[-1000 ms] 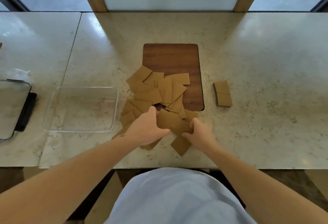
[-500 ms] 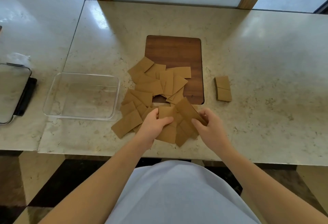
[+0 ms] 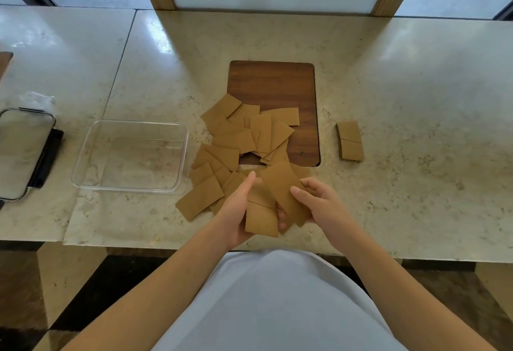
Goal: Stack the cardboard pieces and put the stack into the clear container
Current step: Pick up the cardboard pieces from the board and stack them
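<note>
Fingers (image 3: 298,192) of the right hand (image 3: 323,206) curl over a tilted cardboard piece, thumb underneath I think (partly hidden), pinching it against the small bundle. Left hand (image 3: 236,211) grips the same held bundle (image 3: 266,206) from its left side, thumb up along the top edge, fingers wrapped under. So both hands are clenched on cardboard, neither released. Bundle sits just above the near edge of the surface (image 3: 416,100), a few pieces fanned out and not squared, likely being gathered so the edges can be tapped flush.

Loose cardboard pieces (image 3: 244,134) lie in an overlapping scatter mid-surface, half on the dark wooden board (image 3: 272,84), half spilling toward the near-left. One stray piece (image 3: 200,198) lies closest to the near edge, left of the hands. Two neat pieces (image 3: 350,141) sit apart, to the right of the board (touching each other end to end).

Clear container (image 3: 130,156) is left of the scatter, just beside it, nothing in it, placed within easy reach for the drop. Further left, by the left edge, a lid-like tray (image 3: 25,153) on something black.

Judgement: early stage, most pieces not yet stacked. Fanned bundle could slip if squeezed unevenly.
</note>
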The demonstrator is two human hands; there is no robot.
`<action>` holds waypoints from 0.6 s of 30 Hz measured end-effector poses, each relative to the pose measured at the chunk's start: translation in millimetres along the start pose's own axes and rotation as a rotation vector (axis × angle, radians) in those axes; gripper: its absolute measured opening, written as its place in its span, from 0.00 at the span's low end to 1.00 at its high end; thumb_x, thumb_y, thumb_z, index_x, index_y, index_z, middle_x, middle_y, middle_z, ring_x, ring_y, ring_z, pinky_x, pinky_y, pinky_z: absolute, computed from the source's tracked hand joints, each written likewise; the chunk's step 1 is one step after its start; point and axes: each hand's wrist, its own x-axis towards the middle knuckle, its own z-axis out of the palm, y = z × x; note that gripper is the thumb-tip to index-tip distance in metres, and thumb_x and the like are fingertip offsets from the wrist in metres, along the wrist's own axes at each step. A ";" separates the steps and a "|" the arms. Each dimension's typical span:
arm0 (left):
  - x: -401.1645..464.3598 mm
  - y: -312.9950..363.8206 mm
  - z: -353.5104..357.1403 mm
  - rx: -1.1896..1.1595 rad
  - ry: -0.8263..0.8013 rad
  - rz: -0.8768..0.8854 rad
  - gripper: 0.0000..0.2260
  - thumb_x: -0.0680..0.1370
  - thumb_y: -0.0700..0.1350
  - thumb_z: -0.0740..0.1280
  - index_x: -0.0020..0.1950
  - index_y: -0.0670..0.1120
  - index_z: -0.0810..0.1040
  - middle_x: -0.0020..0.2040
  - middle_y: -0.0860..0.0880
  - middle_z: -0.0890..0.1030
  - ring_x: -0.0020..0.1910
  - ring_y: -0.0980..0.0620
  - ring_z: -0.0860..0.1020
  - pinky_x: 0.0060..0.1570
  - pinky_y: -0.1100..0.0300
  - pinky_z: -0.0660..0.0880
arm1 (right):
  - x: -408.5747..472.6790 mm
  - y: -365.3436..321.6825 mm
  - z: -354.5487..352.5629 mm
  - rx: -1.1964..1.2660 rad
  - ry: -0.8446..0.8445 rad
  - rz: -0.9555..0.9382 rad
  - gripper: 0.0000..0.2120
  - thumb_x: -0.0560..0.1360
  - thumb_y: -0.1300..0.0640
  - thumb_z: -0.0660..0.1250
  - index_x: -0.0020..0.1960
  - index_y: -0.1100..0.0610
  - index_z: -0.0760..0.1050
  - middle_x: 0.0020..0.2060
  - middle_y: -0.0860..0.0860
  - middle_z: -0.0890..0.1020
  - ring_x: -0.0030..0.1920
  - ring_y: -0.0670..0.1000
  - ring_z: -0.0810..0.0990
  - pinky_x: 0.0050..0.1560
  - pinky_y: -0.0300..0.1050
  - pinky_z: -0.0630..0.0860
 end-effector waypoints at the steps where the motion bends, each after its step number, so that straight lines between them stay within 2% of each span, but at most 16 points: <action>1: 0.3 2.3 2.0 -0.024 -0.031 -0.011 0.30 0.84 0.66 0.57 0.64 0.42 0.84 0.55 0.37 0.85 0.42 0.40 0.83 0.48 0.45 0.80 | -0.1 -1.4 -1.7 -0.005 0.011 0.002 0.05 0.82 0.54 0.68 0.53 0.55 0.81 0.45 0.52 0.87 0.40 0.46 0.86 0.38 0.39 0.80; 3: 0.5 5.2 3.3 -0.001 -0.078 -0.007 0.34 0.84 0.68 0.53 0.64 0.43 0.85 0.61 0.37 0.84 0.49 0.39 0.82 0.51 0.44 0.79 | -0.6 -3.3 -3.5 0.024 0.022 0.032 0.10 0.81 0.50 0.69 0.48 0.57 0.80 0.45 0.57 0.88 0.40 0.50 0.86 0.38 0.39 0.80; 4: 0.5 7.7 5.0 0.036 -0.100 -0.005 0.35 0.83 0.69 0.51 0.65 0.44 0.84 0.61 0.37 0.84 0.49 0.40 0.81 0.52 0.44 0.79 | -1.2 -5.3 -4.3 0.060 0.025 0.047 0.10 0.81 0.51 0.69 0.46 0.57 0.78 0.42 0.57 0.88 0.38 0.50 0.86 0.35 0.38 0.80; 6: 0.8 11.0 7.3 0.093 -0.110 -0.006 0.36 0.83 0.69 0.50 0.67 0.42 0.83 0.55 0.37 0.83 0.44 0.41 0.80 0.50 0.45 0.79 | -0.8 -6.4 -4.3 0.062 0.055 0.053 0.11 0.81 0.51 0.68 0.43 0.56 0.75 0.36 0.52 0.85 0.33 0.46 0.83 0.33 0.38 0.77; 8: 1.7 13.7 9.8 0.112 -0.082 -0.007 0.35 0.83 0.68 0.52 0.65 0.40 0.83 0.48 0.38 0.82 0.40 0.42 0.80 0.47 0.45 0.80 | 4.3 -5.3 -4.5 0.011 0.129 0.047 0.12 0.83 0.48 0.65 0.45 0.55 0.75 0.37 0.51 0.81 0.33 0.48 0.79 0.34 0.43 0.74; 11: 2.4 14.9 11.4 0.098 -0.033 -0.019 0.35 0.82 0.70 0.55 0.59 0.39 0.81 0.43 0.39 0.81 0.37 0.43 0.80 0.38 0.51 0.80 | 10.5 -9.1 -10.1 0.072 0.230 0.031 0.14 0.86 0.47 0.59 0.51 0.57 0.72 0.33 0.52 0.75 0.24 0.49 0.71 0.22 0.41 0.66; 13: 4.4 14.7 9.3 0.103 -0.026 -0.027 0.37 0.81 0.72 0.54 0.59 0.40 0.82 0.43 0.39 0.81 0.36 0.43 0.79 0.35 0.54 0.78 | 9.9 -14.4 -18.1 0.100 0.139 -0.027 0.11 0.84 0.48 0.62 0.54 0.57 0.73 0.34 0.53 0.77 0.21 0.48 0.66 0.18 0.39 0.61; 15: 6.3 14.4 7.2 0.094 -0.032 -0.032 0.38 0.80 0.73 0.52 0.58 0.41 0.85 0.43 0.39 0.81 0.36 0.44 0.79 0.35 0.54 0.77 | 7.9 -20.9 -27.4 0.031 -0.063 -0.068 0.09 0.81 0.53 0.68 0.60 0.54 0.77 0.38 0.53 0.82 0.23 0.47 0.66 0.21 0.37 0.62; 16: 7.2 14.1 5.6 0.086 -0.038 -0.034 0.38 0.81 0.73 0.52 0.57 0.42 0.87 0.44 0.39 0.82 0.36 0.44 0.79 0.36 0.55 0.77 | 6.0 -25.6 -30.7 -0.064 -0.161 -0.076 0.10 0.80 0.56 0.70 0.60 0.53 0.80 0.39 0.50 0.82 0.24 0.46 0.67 0.23 0.36 0.64; 18: 5.6 14.5 5.3 0.089 -0.047 -0.031 0.37 0.81 0.72 0.52 0.55 0.45 0.88 0.49 0.40 0.85 0.36 0.43 0.80 0.37 0.53 0.78 | 5.5 -35.2 -35.3 -0.354 -0.303 -0.114 0.06 0.79 0.59 0.71 0.53 0.50 0.84 0.36 0.43 0.81 0.27 0.43 0.70 0.29 0.35 0.67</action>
